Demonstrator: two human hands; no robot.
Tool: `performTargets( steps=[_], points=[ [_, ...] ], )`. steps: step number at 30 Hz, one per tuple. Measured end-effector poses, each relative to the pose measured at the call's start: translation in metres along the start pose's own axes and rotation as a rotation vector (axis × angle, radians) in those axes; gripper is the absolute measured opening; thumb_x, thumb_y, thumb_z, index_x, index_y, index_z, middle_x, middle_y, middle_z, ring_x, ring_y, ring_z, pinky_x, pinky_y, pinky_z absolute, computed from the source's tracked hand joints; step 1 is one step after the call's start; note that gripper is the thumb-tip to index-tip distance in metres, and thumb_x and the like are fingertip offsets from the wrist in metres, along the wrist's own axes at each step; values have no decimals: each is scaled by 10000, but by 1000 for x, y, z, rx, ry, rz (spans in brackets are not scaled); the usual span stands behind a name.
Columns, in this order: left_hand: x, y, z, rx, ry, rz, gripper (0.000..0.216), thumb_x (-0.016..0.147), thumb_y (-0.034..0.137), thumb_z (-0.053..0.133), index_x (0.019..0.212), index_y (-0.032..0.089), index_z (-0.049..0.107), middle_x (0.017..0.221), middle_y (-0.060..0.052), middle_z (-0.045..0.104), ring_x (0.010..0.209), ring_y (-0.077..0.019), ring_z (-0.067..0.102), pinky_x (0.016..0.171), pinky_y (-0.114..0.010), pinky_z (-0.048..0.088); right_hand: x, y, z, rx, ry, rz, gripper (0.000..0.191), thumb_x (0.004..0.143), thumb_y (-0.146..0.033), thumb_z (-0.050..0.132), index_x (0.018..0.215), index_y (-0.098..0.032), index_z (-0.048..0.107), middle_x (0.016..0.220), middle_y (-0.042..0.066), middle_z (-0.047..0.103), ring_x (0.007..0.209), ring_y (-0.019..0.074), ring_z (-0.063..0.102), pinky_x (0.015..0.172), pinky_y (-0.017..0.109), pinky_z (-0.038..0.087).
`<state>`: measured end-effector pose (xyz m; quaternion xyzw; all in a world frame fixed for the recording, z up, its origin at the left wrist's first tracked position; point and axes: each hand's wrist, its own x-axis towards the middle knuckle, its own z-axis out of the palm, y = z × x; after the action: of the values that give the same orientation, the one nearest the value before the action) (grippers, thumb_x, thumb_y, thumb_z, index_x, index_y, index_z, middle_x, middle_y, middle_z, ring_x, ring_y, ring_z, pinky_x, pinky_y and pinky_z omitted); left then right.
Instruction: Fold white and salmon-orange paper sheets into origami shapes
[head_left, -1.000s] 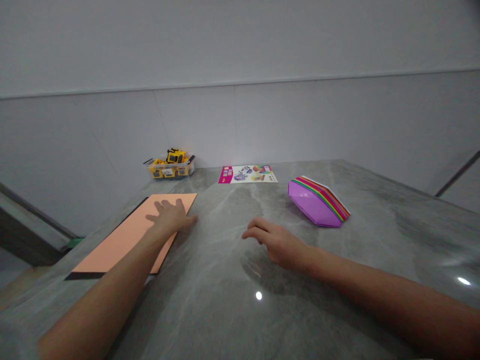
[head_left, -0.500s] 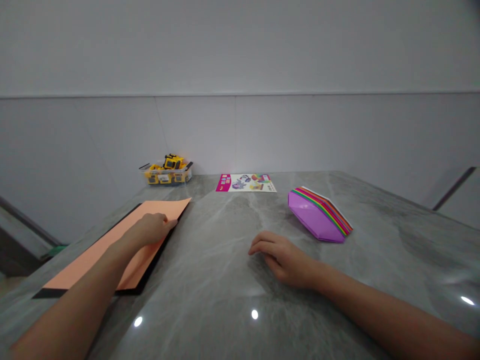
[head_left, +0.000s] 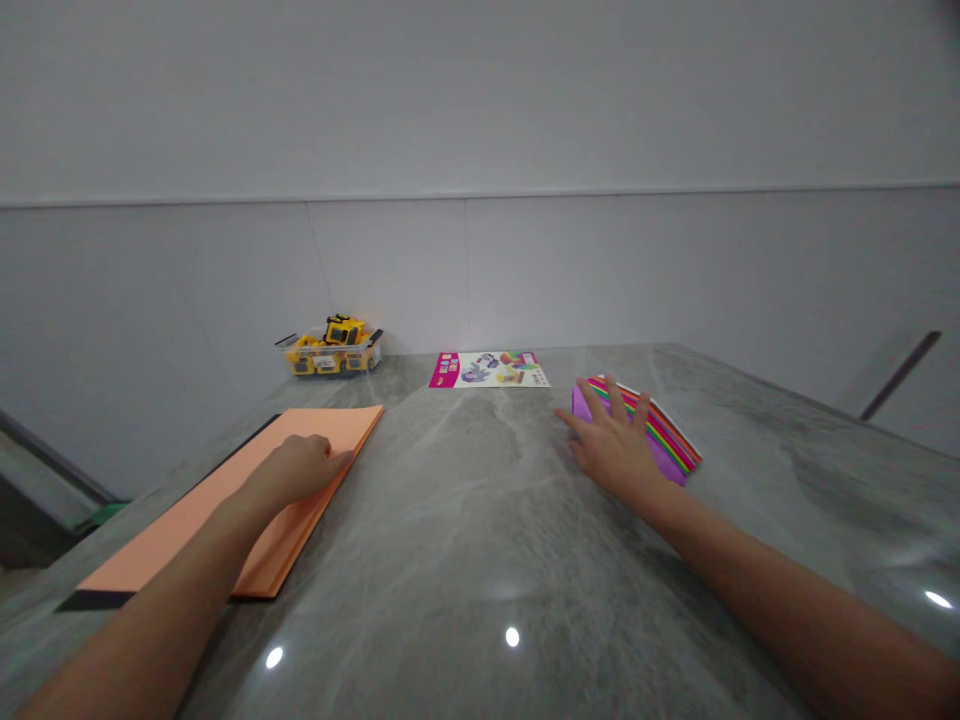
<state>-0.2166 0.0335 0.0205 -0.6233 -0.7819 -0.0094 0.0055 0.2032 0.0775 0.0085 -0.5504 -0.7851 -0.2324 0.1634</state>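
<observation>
Orange paper, seemingly several layers, lies at the left over a black sheet whose edge shows along the left and front. My left hand is closed at the right edge of the orange paper, fingers curled and thumb stretched along that edge; the fingertips are partly hidden. To the right, my right hand is spread over a folded paper stack, purple with rainbow-striped layered edges. Its fingers are apart, over the upper left part of the stack, and I cannot tell how firmly they touch it.
A clear plastic box of yellow toy vehicle parts stands at the back left, near the wall. A printed sheet with a pink end lies flat at the back middle. The grey marble-patterned table has its right edge slanting away.
My right hand has moved from the bare tabletop up and right onto the purple stack, fingers spreading. The orange paper's right edge now covers the black strip there; my left hand has barely moved.
</observation>
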Motion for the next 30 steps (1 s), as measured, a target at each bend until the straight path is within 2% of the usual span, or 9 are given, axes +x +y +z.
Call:
performTargets(
  steps=[3,7,12,15,19,23,26,28,30],
  points=[
    [0,2,4,18,6,-23,631,655,613,460,921,87,686,929,-238,678,896,-395,612,738,-408,442,3,19,18,-73,-113,46,560,775,-86,487,1263,-357,520,1449,74,325,1323,440,163,929,747,36],
    [2,1,3,11,14,-37,657,651,598,471,998,74,664,981,-253,663,922,-410,600,747,-426,439,5,34,29,-108,-172,115,526,800,-65,424,1240,-322,553,1446,95,334,1323,432,181,925,748,68],
    [0,-10,-12,-77,-24,34,573,719,554,420,979,117,684,978,-162,696,923,-327,622,780,-353,445,5,39,25,-107,-184,184,478,765,-83,478,1177,-284,613,1443,118,330,1317,450,181,927,749,75],
    [-4,-17,-22,-139,-68,74,540,753,561,384,895,150,705,905,-107,715,855,-276,645,718,-299,459,5,37,22,-102,-183,192,441,740,-112,519,1138,-259,643,1430,133,343,1307,456,197,933,747,55],
    [-9,-23,-29,-195,-109,78,551,756,576,380,913,156,701,824,-81,716,759,-251,653,632,-285,471,5,36,23,-63,-192,203,419,751,-129,520,1130,-253,648,1444,139,318,1316,443,187,935,745,70],
    [-10,-24,-28,-189,-105,90,576,738,603,403,937,153,701,885,-94,715,803,-265,649,675,-297,475,5,40,25,-47,-202,204,424,771,-98,493,1119,-282,652,1455,91,315,1334,432,150,938,748,75],
    [-10,-21,-25,-172,-74,86,599,759,569,391,1088,138,646,981,-120,702,868,-282,639,752,-325,460,6,44,25,-59,-202,256,373,803,-109,462,1049,-266,693,1454,66,324,1332,453,126,940,748,85],
    [-10,-16,-22,-145,-36,108,578,814,476,331,1247,149,529,1024,-126,689,866,-277,637,773,-345,445,6,45,25,-62,-211,283,362,814,-117,450,1031,-258,703,1460,65,314,1331,461,114,941,745,96],
    [-11,-9,-18,-84,5,179,518,842,344,273,1291,180,472,1047,-119,679,873,-260,633,785,-348,428,7,45,24,-65,-221,294,367,814,-122,451,1056,-252,694,1465,71,305,1331,466,104,942,745,97]
  ],
)
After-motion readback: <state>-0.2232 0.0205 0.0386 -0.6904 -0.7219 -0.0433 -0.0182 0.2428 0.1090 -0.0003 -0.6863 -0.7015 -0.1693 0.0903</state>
